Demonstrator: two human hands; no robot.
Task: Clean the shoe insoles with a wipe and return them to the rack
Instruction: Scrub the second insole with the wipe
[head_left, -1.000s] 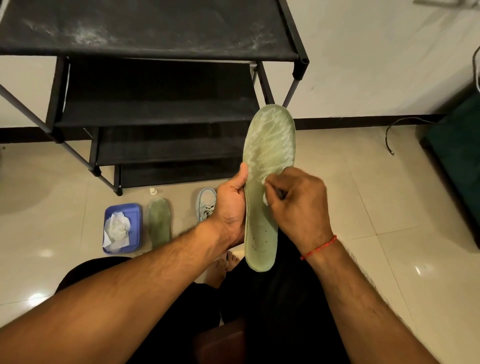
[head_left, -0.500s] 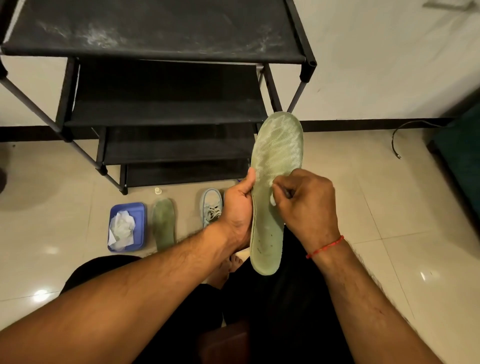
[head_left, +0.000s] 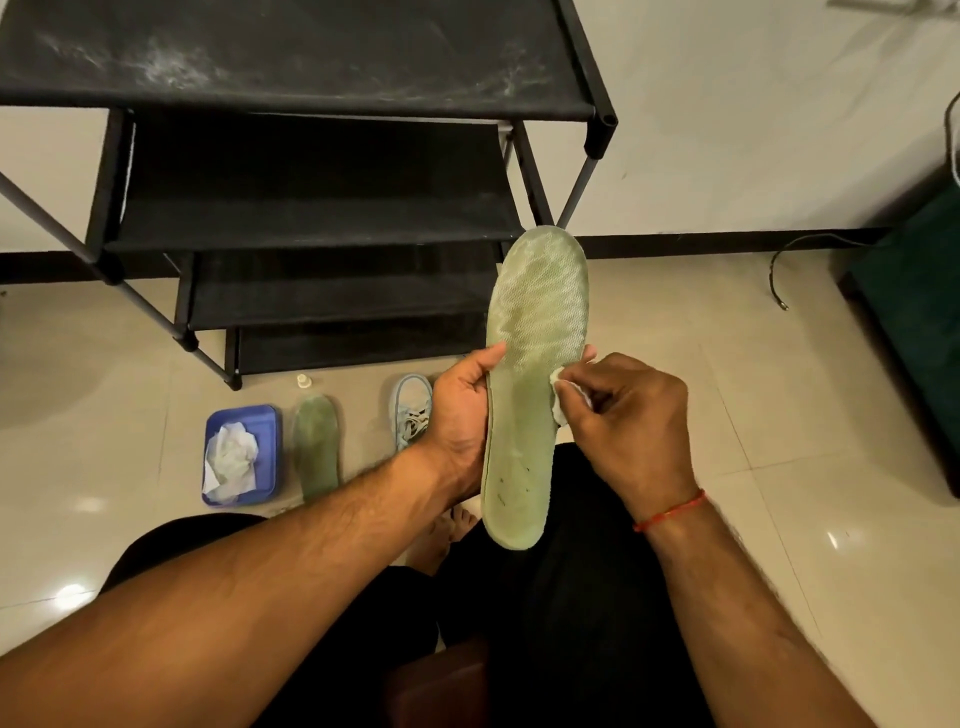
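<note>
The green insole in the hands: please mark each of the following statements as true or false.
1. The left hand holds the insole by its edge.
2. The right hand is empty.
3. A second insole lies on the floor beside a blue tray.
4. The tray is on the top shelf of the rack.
1. True. The left hand grips the left edge of the insole.
2. False. The right hand pinches a white wipe against the insole's right edge.
3. True. The second insole lies just right of the blue tray.
4. False. The tray sits on the floor, in front of the rack.
</note>
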